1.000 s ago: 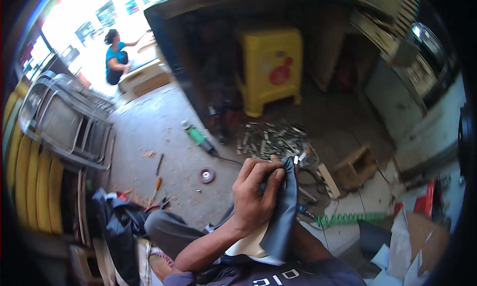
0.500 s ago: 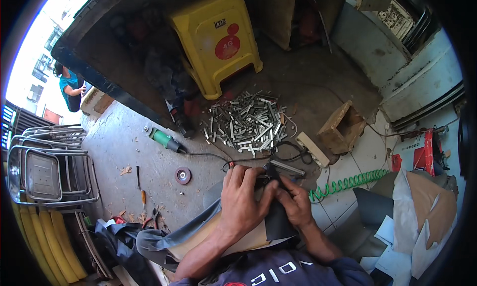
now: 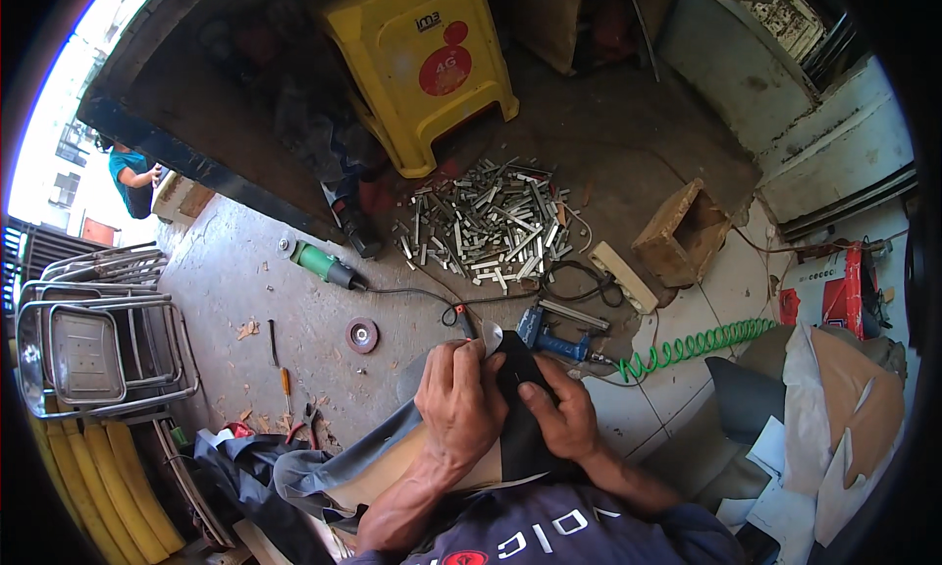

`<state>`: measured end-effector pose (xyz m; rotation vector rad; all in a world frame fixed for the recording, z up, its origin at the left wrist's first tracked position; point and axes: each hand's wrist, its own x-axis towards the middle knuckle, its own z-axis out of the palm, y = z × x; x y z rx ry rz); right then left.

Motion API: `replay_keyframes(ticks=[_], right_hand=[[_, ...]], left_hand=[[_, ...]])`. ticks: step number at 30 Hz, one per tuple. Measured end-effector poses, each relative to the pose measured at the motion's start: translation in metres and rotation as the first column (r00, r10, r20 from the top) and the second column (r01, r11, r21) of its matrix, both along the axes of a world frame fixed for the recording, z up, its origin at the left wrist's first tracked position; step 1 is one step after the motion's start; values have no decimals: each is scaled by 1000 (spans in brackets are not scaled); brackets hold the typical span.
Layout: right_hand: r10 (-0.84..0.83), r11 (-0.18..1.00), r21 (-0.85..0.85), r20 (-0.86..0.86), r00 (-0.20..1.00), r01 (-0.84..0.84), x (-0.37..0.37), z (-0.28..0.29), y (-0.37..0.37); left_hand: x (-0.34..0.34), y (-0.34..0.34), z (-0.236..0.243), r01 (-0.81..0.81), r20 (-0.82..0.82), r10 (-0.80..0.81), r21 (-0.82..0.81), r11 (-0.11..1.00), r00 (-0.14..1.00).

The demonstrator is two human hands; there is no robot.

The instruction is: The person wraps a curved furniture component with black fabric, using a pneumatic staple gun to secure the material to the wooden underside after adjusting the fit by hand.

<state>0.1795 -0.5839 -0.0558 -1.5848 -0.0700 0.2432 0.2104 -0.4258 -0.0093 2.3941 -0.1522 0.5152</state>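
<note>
My left hand (image 3: 461,400) is closed in a fist at the left edge of a black flexible sheet (image 3: 520,364), which looks like leatherette. A pale, shiny flap (image 3: 493,337) sticks up beside its knuckles. My right hand (image 3: 561,410) pinches the sheet from the right, thumb on top and fingers mostly underneath. Below, a grey-covered pad with a tan face (image 3: 392,462) lies across my lap. Just beyond the right fingers, a blue air stapler (image 3: 559,337) rests on the floor, by the end of a green coiled hose (image 3: 697,344).
A heap of short metal bars (image 3: 496,222) lies ahead, before a yellow plastic stool (image 3: 422,65). Left of it are a green angle grinder (image 3: 322,266), a disc (image 3: 362,335), a screwdriver (image 3: 285,388) and pliers (image 3: 312,423). Metal chair frames (image 3: 98,339) stand far left; a wooden box (image 3: 682,236) sits right.
My hands have moved down and slightly apart, with the left now in a fist. More of the black sheet shows, and the blue stapler behind it has come into sight.
</note>
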Motion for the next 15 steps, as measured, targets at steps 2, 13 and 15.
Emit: replay_keyframes(ticks=[2,13,15], right_hand=[[-1,991,136,-151,988,22,5,-22,-8],[190,364,-918,-89,978,-154,23,-250,-48],[162,457,-863,-157,974,-215,36,-245,-51]], left_hand=[[2,6,0,49,-2,-49,-29,998,999],[-20,20,14,144,-202,-136,26,989,970],[-28,34,14,172,-276,-173,-27,985,945]])
